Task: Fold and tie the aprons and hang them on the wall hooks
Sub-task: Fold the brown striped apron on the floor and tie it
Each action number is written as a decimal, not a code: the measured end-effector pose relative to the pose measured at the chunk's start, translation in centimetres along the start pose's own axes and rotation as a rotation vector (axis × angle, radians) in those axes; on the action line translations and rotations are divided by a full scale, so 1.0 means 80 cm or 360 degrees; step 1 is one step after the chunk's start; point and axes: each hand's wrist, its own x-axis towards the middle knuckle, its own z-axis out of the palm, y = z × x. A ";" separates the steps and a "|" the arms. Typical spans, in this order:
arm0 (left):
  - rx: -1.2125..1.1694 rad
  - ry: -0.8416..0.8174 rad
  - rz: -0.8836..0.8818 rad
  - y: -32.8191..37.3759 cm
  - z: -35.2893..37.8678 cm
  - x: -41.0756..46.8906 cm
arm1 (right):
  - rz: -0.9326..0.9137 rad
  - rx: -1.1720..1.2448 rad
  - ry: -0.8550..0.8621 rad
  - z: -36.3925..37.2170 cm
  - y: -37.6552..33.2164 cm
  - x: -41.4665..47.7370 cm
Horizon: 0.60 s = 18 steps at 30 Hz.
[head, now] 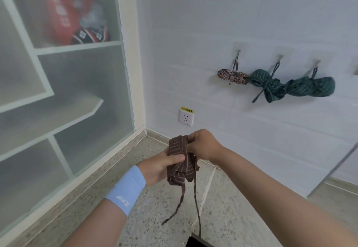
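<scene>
**Brown apron: tying in progress**

Item: one brown apron [179, 161], rolled and held low, left of the hooks [237, 52].
Left hand [160, 167] wrapped round the bundle; right hand [203, 144] pinching its top.
Two straps [195, 198] hang loose: wind them tight, knot, and leave a loop.
Hung: one checked bundle [232, 77], two green bundles [265, 84].
Hooks filled: three.

apron [181, 161]: brown striped cloth, matt, soft
hung bundles [290, 86]: matt woven cloth
wall [213, 23]: white tile, slight sheen
floor [155, 217]: speckled stone, smooth
cabinet door [77, 82]: frosted glass
wristband [126, 190]: blue knit
</scene>
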 end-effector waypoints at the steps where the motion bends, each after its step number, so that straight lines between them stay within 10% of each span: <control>1: 0.0033 0.0006 -0.0004 0.001 0.004 0.000 | 0.0011 0.0050 -0.0045 -0.001 -0.008 -0.004; 8: 0.0441 0.0379 0.0129 0.027 0.001 -0.007 | 0.0125 0.0915 -0.0643 -0.021 -0.043 -0.029; 18: 0.0602 0.0568 0.0179 0.062 -0.015 -0.028 | -0.0014 0.0908 -0.0046 0.001 -0.083 -0.016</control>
